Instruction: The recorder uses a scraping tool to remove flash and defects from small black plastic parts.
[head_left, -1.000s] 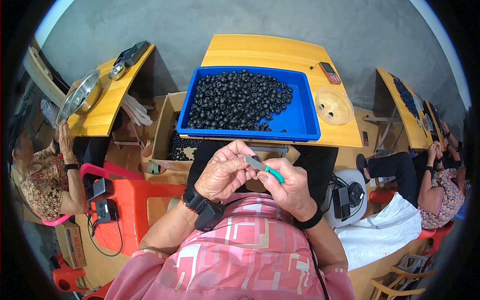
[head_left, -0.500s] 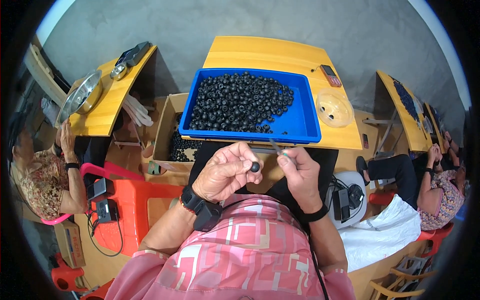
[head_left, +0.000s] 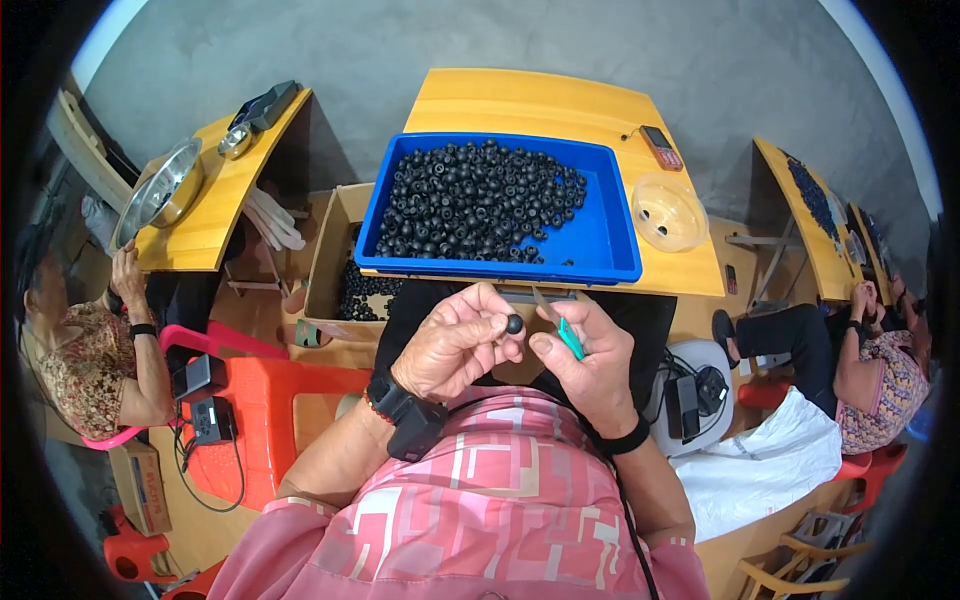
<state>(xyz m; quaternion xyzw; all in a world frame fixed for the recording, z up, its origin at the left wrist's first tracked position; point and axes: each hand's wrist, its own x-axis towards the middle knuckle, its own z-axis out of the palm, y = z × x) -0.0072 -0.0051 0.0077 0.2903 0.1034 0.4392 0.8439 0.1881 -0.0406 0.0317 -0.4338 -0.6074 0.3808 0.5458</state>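
Between the thumb and fingers of my left hand [head_left: 455, 340] is a small round black part [head_left: 514, 324], held up in front of my body. My right hand [head_left: 590, 355], close beside it, grips a small knife [head_left: 571, 340] with a teal handle. Its thin metal blade points up and toward the left hand, apart from the round part as far as I can see. Just beyond both hands, a blue tray [head_left: 600, 262] holds a heap of similar black parts [head_left: 470, 200], many showing a round hole.
The tray rests on a yellow wooden table [head_left: 530, 95]. To its right are a clear plastic bowl [head_left: 668, 213] and a red phone [head_left: 661, 148]. A cardboard box [head_left: 340, 235] with more black parts stands below left. People sit at tables on both sides.
The knife has turned in my right hand, so its teal handle now shows and its blade sits lower, nearer the fingers. My left hand keeps the round part almost in place.
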